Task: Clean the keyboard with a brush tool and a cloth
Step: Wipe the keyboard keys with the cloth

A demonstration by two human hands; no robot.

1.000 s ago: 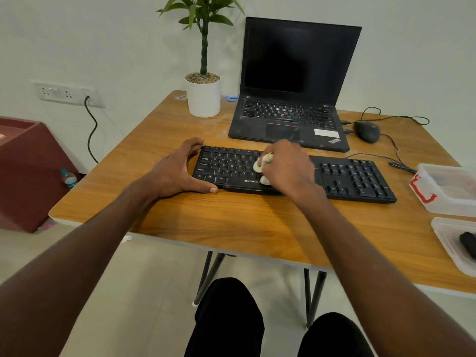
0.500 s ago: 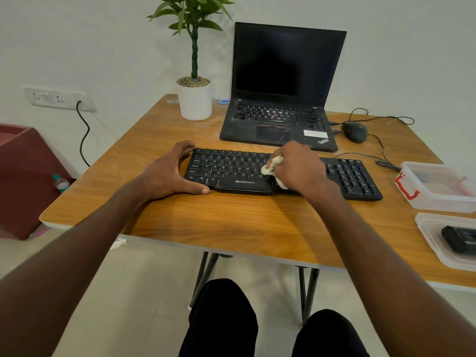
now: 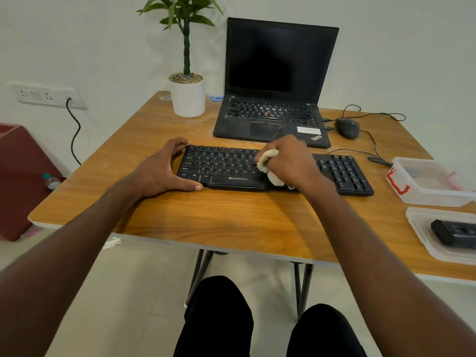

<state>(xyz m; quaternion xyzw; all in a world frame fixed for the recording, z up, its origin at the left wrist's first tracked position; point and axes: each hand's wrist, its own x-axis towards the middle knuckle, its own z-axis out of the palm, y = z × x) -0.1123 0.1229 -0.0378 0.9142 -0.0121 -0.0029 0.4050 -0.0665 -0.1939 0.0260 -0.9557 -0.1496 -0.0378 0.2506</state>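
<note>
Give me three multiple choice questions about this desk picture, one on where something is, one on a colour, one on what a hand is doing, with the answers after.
1. Where does the mouse lie?
A. right of the laptop
B. left of the plant pot
C. on the keyboard

2. What colour is the plant pot?
A. black
B. white
C. red

3. What is the right hand doing?
A. resting flat on the bare table
B. holding the mouse
C. gripping a cloth on the keyboard

Answers: A, the mouse sits on the table beside the laptop's right edge; B, the pot holding the green plant is plainly white; C, the pale cloth is bunched in the right hand over the keys, while the left hand braces the keyboard's left end.
</note>
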